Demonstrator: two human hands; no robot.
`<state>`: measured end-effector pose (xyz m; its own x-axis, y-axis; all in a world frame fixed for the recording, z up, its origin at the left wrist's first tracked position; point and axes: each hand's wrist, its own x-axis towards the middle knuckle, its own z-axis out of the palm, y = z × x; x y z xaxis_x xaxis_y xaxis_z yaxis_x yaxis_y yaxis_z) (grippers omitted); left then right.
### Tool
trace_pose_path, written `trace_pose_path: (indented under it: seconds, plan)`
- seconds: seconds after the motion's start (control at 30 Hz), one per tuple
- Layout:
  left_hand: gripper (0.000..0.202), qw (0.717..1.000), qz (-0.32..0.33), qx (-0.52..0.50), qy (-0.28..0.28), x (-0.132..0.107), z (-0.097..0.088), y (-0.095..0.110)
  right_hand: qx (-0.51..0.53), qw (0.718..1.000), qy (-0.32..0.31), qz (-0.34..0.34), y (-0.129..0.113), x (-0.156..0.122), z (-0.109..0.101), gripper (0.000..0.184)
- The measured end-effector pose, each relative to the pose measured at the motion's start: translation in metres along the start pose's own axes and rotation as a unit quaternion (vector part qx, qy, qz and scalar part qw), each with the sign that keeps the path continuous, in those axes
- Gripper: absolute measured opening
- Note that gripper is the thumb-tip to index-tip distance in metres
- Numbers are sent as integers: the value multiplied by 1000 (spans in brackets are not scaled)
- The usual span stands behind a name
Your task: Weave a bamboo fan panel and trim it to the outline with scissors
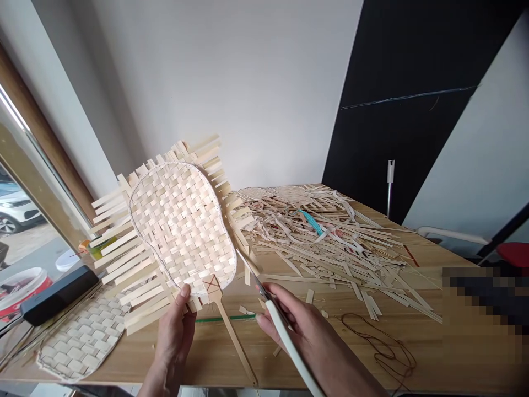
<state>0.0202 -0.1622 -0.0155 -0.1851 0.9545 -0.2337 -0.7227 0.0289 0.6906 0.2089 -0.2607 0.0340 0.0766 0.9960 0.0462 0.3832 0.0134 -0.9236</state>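
My left hand (178, 325) grips the lower edge of a woven fan (182, 220), thumb on its front face. A stitched outline runs round the weave, and loose strip ends stick out beyond it on the left, top and right. The flat wooden handle (235, 339) hangs down from the fan, with a red cross stitch at its top. My right hand (293, 314) is closed on white-handled scissors (285, 336). Their blades point up and left, at the fan's lower right edge beside the protruding strips; whether the blades touch a strip I cannot tell.
A heap of loose strips (330, 248) covers the table's right half, with a teal bundle (311, 221) in it. Brown cord (382, 342) lies at front right. Another woven piece (85, 336), a black box (60, 295) and a red-and-white tub (25, 292) are at left.
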Motion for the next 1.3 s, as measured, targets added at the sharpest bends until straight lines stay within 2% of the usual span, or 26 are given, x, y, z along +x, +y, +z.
trace_pose_path:
  seconds: [0.1,0.23,0.4,0.47,0.63,0.77,0.87,1.07,1.3]
  plan:
    - [18,999,18,-16,24,0,4,4,22,1000,13,-5,-1,-11,-16,36]
    - [19,999,23,-17,16,-4,8,5,108,994,22,-7,-10,-26,-29,50]
    - [23,1000,22,-3,-3,-7,6,4,171,982,-76,11,-23,-20,-22,50]
    - [20,1000,14,4,0,-6,4,4,175,980,-92,16,-22,-12,-20,51]
    - [20,999,34,4,-9,-2,-1,2,110,985,-130,-7,-13,-1,-24,44]
    - [23,1000,20,20,-13,-2,-3,-1,6,996,-79,-44,-11,-1,-20,29]
    - [25,999,7,22,-23,-4,-4,-2,-43,997,-33,-61,-11,2,-12,26]
    - [17,1000,-11,21,2,-7,0,2,-57,997,-2,-47,-10,5,-1,27]
    - [14,998,-21,52,-5,-4,-4,2,-93,994,-33,-38,-23,2,-13,21]
